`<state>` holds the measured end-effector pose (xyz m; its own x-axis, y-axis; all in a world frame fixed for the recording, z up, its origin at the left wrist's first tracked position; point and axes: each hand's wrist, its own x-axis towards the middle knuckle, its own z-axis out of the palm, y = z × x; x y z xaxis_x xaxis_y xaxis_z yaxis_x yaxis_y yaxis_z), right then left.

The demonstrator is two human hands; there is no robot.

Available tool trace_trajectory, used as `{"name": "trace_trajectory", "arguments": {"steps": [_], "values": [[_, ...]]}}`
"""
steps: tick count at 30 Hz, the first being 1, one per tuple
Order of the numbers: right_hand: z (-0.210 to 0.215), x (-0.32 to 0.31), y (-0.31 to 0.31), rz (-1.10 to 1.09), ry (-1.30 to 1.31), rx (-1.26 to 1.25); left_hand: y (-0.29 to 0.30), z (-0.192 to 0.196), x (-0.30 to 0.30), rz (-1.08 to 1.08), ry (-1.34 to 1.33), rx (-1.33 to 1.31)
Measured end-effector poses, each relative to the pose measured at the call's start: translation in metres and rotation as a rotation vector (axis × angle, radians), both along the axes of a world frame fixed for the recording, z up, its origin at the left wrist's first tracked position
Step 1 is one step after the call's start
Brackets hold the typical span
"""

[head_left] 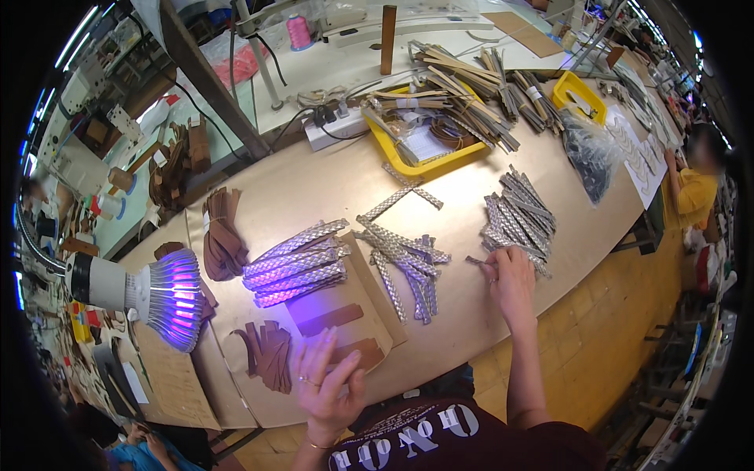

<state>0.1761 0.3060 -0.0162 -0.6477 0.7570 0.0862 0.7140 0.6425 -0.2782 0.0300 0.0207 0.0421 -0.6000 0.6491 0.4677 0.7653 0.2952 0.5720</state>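
My right hand (514,284) is closed in a pinch at the near edge of a pile of silver-grey braided strips (518,216). A short end of a braided strip (476,261) sticks out left of its fingertips; the rest is hidden. My left hand (326,381) is open, fingers apart, over the near edge of a cardboard board (375,302). Two flat brown strips (330,319) lie on that board. Braided strips (298,263) lie side by side across its far end, under violet light. A looser heap of braided strips (408,263) lies between my hands.
A ribbed lamp (169,302) glows violet at left. Brown strip bundles (222,235) and loose brown strips (265,355) lie near it. Beyond are a yellow tray (428,166) heaped with strips, a power strip (336,129) and a plastic bag (589,157). Another person (695,192) stands at far right.
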Motion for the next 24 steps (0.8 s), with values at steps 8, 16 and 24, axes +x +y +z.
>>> {"name": "trace_trajectory", "arguments": {"steps": [8, 16, 24], "values": [[-0.002, 0.016, -0.007, 0.232, 0.19, -0.195, 0.014, 0.004, 0.01, -0.287, -0.021, -0.016], [0.013, 0.024, -0.003, 0.116, 0.846, -0.921, 0.032, 0.011, 0.009, -0.505, -0.333, 0.048], [-0.002, 0.032, -0.002, 0.136, 0.901, -0.966, 0.135, -0.053, 0.072, -0.566, -0.491, -0.078]]}}
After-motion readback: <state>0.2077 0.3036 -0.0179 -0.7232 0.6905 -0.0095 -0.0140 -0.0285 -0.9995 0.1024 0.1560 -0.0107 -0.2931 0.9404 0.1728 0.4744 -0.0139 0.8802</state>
